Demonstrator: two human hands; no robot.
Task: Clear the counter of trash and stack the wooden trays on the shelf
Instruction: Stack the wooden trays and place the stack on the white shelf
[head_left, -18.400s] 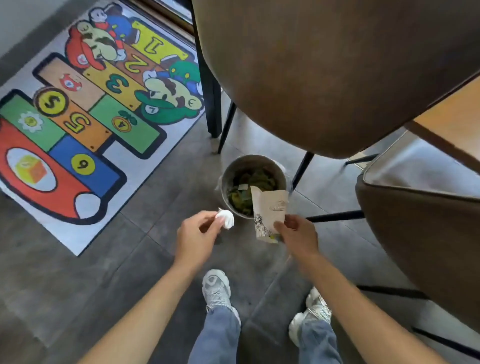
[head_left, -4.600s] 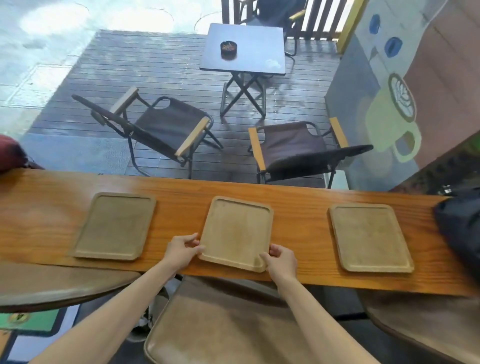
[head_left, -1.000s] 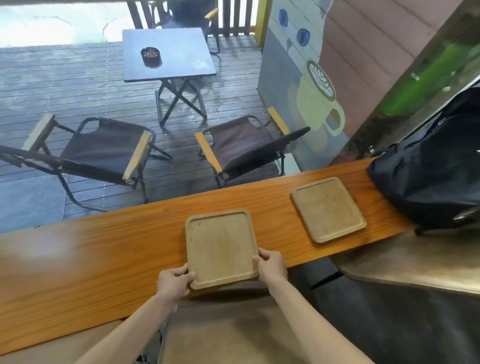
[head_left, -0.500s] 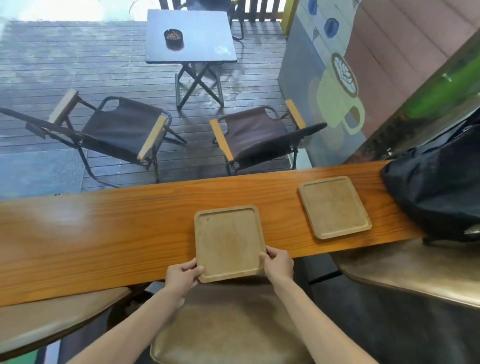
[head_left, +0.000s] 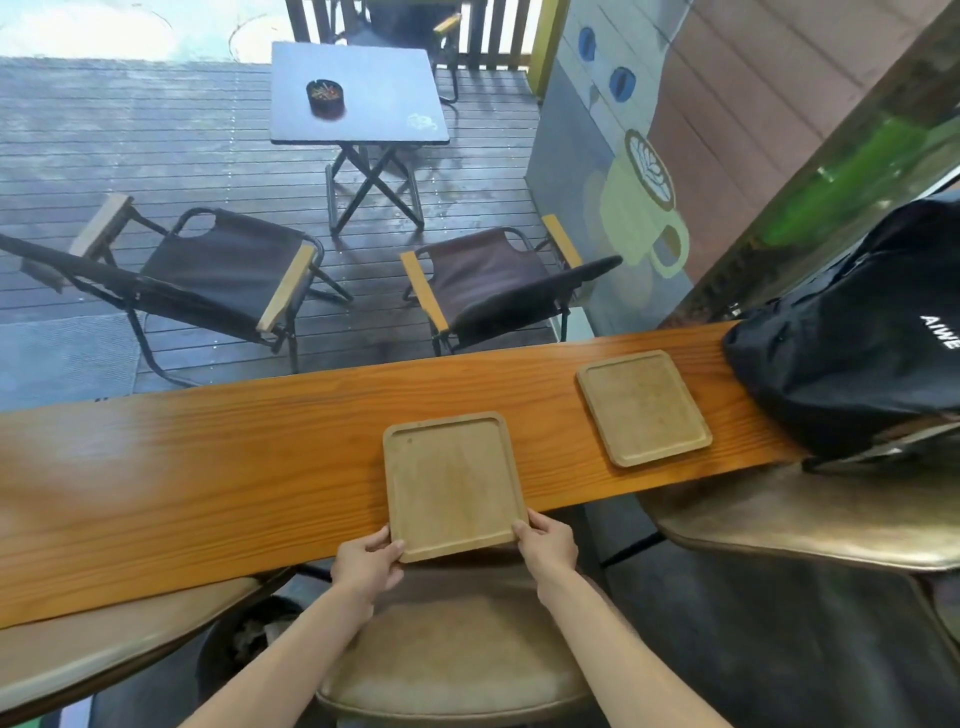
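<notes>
A square wooden tray lies on the long wooden counter, its near edge hanging over the counter's front. My left hand grips its near left corner and my right hand grips its near right corner, thumbs on the rim. I cannot tell whether another tray lies under it. A second wooden tray rests flat on the counter to the right, apart from both hands. No trash shows on the counter.
A black backpack sits on the counter's right end, close to the second tray. Padded stools stand below me, to the right and to the left. A dark bin stands under the counter. Beyond the counter is a deck with folding chairs.
Both hands keep the same grip on the near tray. It has barely moved in the last second; the view has shifted slightly.
</notes>
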